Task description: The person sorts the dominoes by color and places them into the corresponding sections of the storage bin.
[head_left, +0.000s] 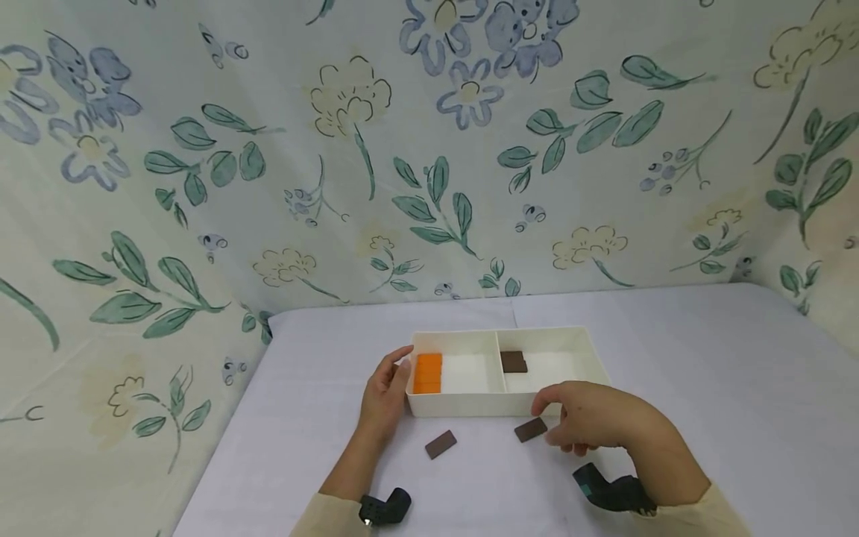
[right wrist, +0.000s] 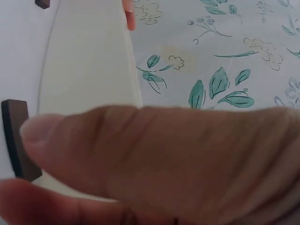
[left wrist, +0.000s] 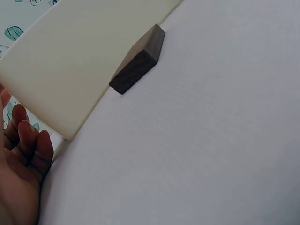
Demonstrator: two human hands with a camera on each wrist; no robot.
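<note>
A white two-compartment tray (head_left: 470, 405) stands on the table. My left hand (head_left: 384, 395) rests against its left end, index finger and thumb at the rim, the other fingers loosely bent outside the corner in the left wrist view. At the tray's front right, my right hand (head_left: 597, 418) reaches down with thumb and index finger apart around a dark brown rectangular block (head_left: 531, 429) lying on the table. The thumb (right wrist: 44, 133) overlaps that block in the right wrist view. Another brown block (head_left: 441, 444) lies in front of the tray, between the hands.
Several orange blocks (head_left: 428, 373) line the left wall of the left compartment. Brown blocks (head_left: 514, 362) sit beside the divider (head_left: 500, 362) in the right compartment. A white cloth (head_left: 738, 388) covers the table, and a floral curtain (head_left: 429, 149) hangs behind it.
</note>
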